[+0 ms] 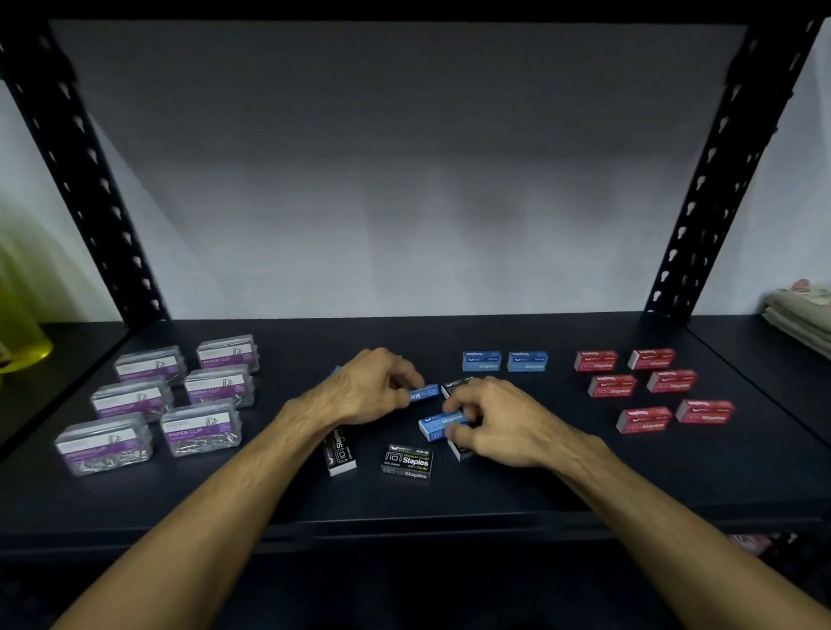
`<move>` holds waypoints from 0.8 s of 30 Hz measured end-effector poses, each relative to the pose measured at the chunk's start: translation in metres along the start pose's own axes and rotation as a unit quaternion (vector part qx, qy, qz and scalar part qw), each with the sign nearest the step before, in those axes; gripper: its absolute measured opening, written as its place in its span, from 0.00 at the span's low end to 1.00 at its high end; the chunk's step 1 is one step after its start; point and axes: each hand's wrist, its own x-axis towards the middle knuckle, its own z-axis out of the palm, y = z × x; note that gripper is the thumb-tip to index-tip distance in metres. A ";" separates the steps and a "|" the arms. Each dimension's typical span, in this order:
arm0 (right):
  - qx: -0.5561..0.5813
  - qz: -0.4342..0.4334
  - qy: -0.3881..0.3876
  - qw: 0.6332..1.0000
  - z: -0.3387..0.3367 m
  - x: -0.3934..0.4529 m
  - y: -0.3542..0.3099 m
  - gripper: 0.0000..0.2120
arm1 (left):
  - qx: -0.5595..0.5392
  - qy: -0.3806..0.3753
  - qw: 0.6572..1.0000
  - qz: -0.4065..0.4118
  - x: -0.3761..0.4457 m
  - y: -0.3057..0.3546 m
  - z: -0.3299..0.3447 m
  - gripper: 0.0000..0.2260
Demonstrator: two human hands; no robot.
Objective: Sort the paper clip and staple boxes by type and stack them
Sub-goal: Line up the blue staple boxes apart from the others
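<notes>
Clear plastic paper clip boxes [172,401], purple labels reading "PAPER CLIP", sit in two rows at nine o'clock on your dark matte shelf [531,490]. Your left hand [364,388] pinches a small blue box [424,393]; your right hand [494,423] grips a blue cardboard box [440,424] marked "Staples". Black staple boxes [407,462] lie at six o'clock, two blue ones [503,361] at twelve, red ones [655,387] at three.

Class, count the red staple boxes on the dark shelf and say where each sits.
6 red cardboard staple boxes, right side, in three rows of two: back, middle, front. None looks hidden.
</notes>
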 end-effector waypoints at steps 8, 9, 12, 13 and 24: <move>-0.003 -0.013 -0.017 1.000 -0.001 0.006 -0.001 0.09 | -0.033 0.046 0.998 -0.005 0.000 -0.015 0.003 0.12; -0.002 -0.010 -0.019 1.000 -0.001 0.006 -0.001 0.09 | -0.038 0.051 0.998 -0.005 0.001 -0.015 0.004 0.12; 0.002 0.004 -0.022 1.000 0.000 0.008 -0.002 0.10 | -0.038 0.053 0.998 -0.004 0.003 -0.017 0.005 0.12; 0.000 0.005 -0.021 1.000 0.000 0.009 -0.002 0.10 | -0.038 0.052 0.998 -0.003 0.004 -0.017 0.005 0.12; 0.052 0.013 -0.022 0.998 -0.001 0.007 0.009 0.08 | -0.038 0.042 0.998 -0.004 0.004 -0.016 0.004 0.14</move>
